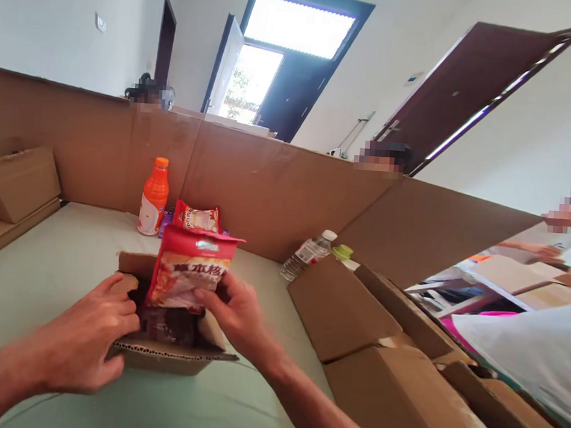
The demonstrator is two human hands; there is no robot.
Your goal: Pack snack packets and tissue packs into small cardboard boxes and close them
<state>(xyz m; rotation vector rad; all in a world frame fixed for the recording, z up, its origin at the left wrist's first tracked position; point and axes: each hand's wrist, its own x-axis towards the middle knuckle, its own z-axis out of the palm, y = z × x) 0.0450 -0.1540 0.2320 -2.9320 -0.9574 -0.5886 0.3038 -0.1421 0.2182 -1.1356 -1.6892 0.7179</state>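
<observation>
My right hand (242, 312) pinches a red and white snack bag (191, 269) by its right side, thumb on the front. The bag is upright over the opening of a small cardboard box (167, 362), its lower edge at the box's mouth. Inside the box lies a dark packet (167, 326), partly hidden. My left hand (94, 331) grips the box's left side, fingers bent over the flap. Behind the box stand an orange bottle (154, 198) and another red snack bag (198, 218), with a purple package (166, 222) partly hidden between them.
A tall cardboard partition (258, 186) closes off the table's back. At right, a clear bottle (307, 254) leans beside a green-lidded item (343, 252) and several cardboard boxes (400, 385). Another box (21, 182) sits at left. Other people are beyond the partition and at right.
</observation>
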